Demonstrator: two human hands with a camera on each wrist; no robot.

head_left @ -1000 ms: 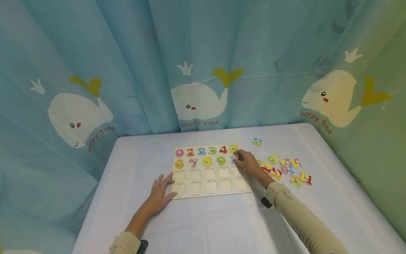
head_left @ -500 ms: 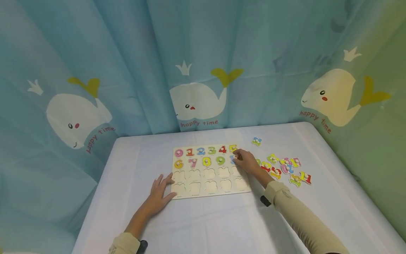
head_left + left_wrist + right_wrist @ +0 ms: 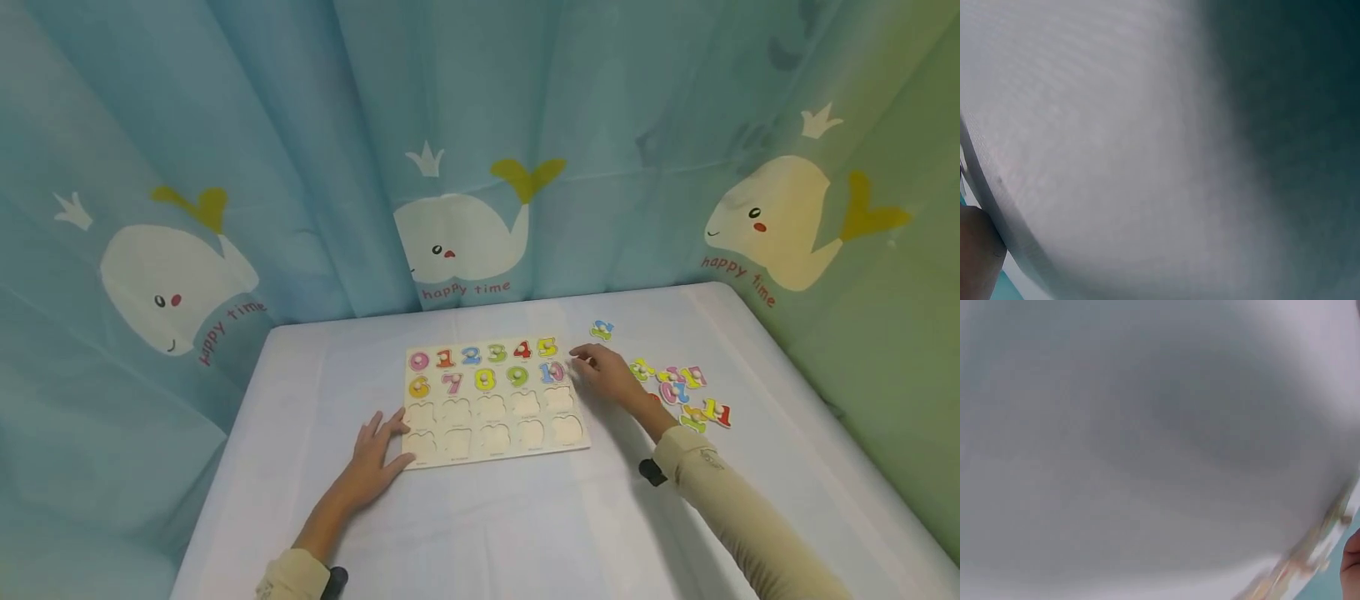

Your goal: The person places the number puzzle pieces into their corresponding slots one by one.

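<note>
A wooden number puzzle board (image 3: 465, 460) lies on the table in the head view. Knobbed pieces 0 to 10 fill its two upper rows; the two lower rows show bare recesses. My left hand (image 3: 378, 450) rests with spread fingers at the board's left edge, thumb near its lower corner. Just off the board's upper right side hovers my right hand (image 3: 609, 375), fingers loosely bent, nothing visible in them. Nearest to it on the board is the blue and pink 10 piece (image 3: 552, 372), in its recess. Both wrist views show mostly blurred cloth and a bit of each hand.
Several loose number pieces (image 3: 673, 392) lie in an overlapping cluster right of the board, some hidden by the right forearm. A single blue and green piece (image 3: 602, 329) lies farther back. Behind the white table (image 3: 315, 358) hangs a blue whale-print curtain (image 3: 465, 75).
My right hand has let go of the 10 piece and moved right, off the board. The 10 now shows fully. My left hand has stayed at the board's edge.
</note>
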